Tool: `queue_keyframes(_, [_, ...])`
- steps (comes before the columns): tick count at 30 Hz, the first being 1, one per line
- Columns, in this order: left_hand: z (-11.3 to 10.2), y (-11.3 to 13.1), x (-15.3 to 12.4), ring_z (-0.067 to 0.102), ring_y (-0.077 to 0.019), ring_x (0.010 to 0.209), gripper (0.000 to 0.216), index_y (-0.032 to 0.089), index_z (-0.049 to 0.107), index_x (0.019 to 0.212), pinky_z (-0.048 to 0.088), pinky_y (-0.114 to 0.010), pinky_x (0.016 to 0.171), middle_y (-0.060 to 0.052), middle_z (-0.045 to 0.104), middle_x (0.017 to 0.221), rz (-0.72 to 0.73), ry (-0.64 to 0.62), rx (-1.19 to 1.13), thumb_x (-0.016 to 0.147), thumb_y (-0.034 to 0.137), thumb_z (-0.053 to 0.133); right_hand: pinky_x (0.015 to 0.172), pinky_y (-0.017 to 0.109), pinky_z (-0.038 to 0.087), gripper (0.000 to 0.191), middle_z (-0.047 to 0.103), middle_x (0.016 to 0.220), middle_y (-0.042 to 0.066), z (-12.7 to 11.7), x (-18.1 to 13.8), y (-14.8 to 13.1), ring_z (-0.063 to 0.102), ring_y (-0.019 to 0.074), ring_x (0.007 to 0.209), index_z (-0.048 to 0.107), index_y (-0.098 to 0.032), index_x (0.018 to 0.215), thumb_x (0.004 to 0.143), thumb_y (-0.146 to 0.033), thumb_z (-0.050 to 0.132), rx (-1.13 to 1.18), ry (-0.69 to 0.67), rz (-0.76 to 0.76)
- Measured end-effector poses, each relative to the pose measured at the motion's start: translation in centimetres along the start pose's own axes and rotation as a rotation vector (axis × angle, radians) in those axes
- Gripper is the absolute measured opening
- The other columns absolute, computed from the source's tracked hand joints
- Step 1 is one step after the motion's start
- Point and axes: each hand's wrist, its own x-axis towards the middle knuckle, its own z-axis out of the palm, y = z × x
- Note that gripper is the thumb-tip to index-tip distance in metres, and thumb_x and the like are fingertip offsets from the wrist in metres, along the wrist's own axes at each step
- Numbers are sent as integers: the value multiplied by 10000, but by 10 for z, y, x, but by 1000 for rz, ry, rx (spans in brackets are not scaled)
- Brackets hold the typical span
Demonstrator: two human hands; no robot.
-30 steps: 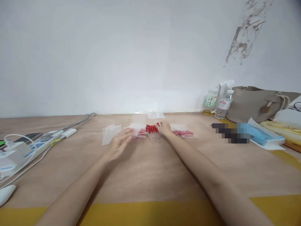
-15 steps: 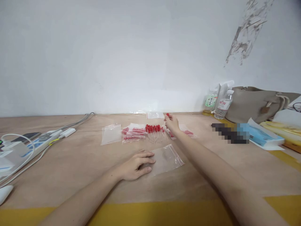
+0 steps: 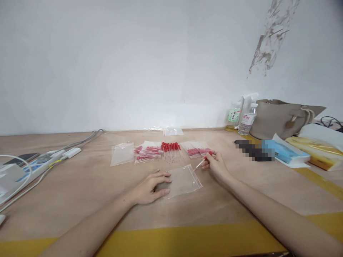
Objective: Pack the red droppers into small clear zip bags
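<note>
My left hand (image 3: 150,187) lies flat on the left end of an empty clear zip bag (image 3: 183,180) on the wooden table (image 3: 80,192). My right hand (image 3: 215,165) pinches a red-capped clear dropper (image 3: 204,160), its thin tip pointing at the bag's right edge. Behind the bag lies a loose row of several red-capped droppers (image 3: 170,148). Filled bags of red droppers (image 3: 147,151) lie left of that row, and more filled bags (image 3: 197,148) lie to its right.
An empty bag (image 3: 122,152) lies at the far left of the row; flat bags (image 3: 173,131) rest by the wall. A power strip with cables (image 3: 34,164) is at left. Two bottles (image 3: 241,117), a beige handbag (image 3: 281,117) and blue-white packets (image 3: 286,153) stand at right.
My right hand came from the back of the table toward me with one dropper, down to the bag's right edge. My left hand stayed on the bag. The view shifted slightly right.
</note>
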Motion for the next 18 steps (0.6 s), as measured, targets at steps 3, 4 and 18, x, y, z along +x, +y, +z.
queue_keyframes(3, [-1,1,0,417,-224,1167,442,243,412,1257,243,-433,1030,-63,463,1271,-1,-2,15,841,376,481,474,241,507,249,555,614,-41,4,-7,1,578,106,496,348,-233,791,719,-265,584,73,-114,162])
queue_keyframes(4, [0,1,0,414,-224,1168,470,243,378,1281,237,-435,1034,-62,460,1273,-10,-4,18,842,376,480,518,246,514,242,574,644,-26,3,-9,0,595,108,535,366,-224,775,711,-251,598,69,-177,215])
queue_keyframes(18, [-2,1,1,358,-246,1203,511,270,321,1316,248,-437,1027,-32,429,1306,-9,-26,14,841,365,481,469,181,386,307,599,787,-19,-13,-20,-15,514,52,513,445,-190,743,608,-296,700,-179,-786,73])
